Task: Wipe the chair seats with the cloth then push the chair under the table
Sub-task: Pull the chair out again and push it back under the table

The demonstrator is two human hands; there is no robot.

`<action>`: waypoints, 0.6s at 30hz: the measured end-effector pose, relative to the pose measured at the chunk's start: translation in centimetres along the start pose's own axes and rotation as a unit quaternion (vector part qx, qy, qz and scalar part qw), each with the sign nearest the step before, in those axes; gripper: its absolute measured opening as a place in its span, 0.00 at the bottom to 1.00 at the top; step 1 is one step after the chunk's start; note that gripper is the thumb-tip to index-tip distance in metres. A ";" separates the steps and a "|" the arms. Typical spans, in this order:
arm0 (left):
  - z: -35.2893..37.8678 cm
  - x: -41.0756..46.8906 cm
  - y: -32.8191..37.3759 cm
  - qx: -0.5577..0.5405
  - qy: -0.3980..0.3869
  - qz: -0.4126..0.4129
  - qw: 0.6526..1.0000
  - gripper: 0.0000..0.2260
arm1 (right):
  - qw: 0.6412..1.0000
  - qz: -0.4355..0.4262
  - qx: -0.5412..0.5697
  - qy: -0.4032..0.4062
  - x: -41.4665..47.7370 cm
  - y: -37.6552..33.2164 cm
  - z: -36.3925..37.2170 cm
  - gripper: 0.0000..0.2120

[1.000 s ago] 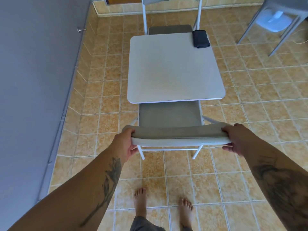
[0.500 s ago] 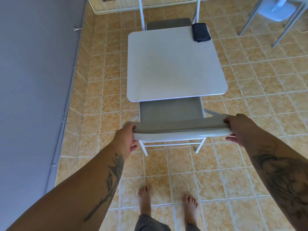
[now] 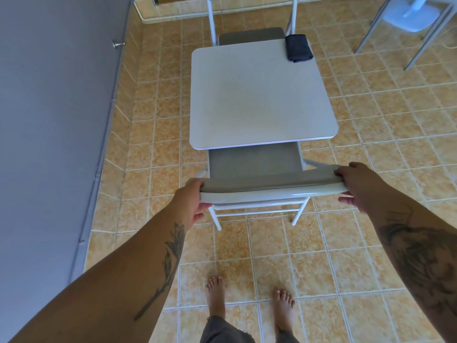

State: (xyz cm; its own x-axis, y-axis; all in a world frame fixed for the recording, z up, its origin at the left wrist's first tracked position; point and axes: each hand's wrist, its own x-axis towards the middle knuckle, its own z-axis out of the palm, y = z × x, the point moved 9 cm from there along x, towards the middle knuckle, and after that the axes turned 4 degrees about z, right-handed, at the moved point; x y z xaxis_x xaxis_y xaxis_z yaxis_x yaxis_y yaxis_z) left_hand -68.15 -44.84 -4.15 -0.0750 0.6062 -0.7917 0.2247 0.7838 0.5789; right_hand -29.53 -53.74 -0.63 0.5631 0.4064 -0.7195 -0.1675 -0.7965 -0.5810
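My left hand (image 3: 190, 204) and right hand (image 3: 356, 186) each grip 1 end of the chair backrest (image 3: 269, 188), which runs crosswise between them. Its seat (image 3: 254, 162) lies straight ahead, partly under the desk (image 3: 259, 95), so I judge the push goes forward.

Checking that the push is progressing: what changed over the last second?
The near chair slid slightly farther under the table; a little less seat shows. Both the left hand and right hand still grip its backrest. The dark cloth stays on the table's far right corner; the far chair is unmoved.
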 end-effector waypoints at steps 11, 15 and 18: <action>0.5 -0.6 -0.5 0.033 -0.038 -0.001 0.999 0.14 | 0.997 -0.033 0.023 0.059 -0.7 0.2 -1.5 0.08; 0.4 -0.6 -0.7 0.043 -0.045 -0.004 0.998 0.19 | 0.997 -0.032 -0.002 0.071 -0.4 0.3 -1.8 0.13; 0.3 -0.5 -0.5 0.054 -0.038 0.002 0.998 0.21 | 0.997 -0.035 -0.025 0.057 -0.4 0.3 -1.7 0.14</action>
State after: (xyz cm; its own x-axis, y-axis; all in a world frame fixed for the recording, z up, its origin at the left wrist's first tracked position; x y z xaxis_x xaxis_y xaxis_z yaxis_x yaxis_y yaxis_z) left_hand -67.97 -45.57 -4.15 -0.0007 0.5941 -0.8044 0.3286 0.7599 0.5609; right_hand -28.44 -54.86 0.12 0.6610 0.4107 -0.6281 -0.0855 -0.7903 -0.6067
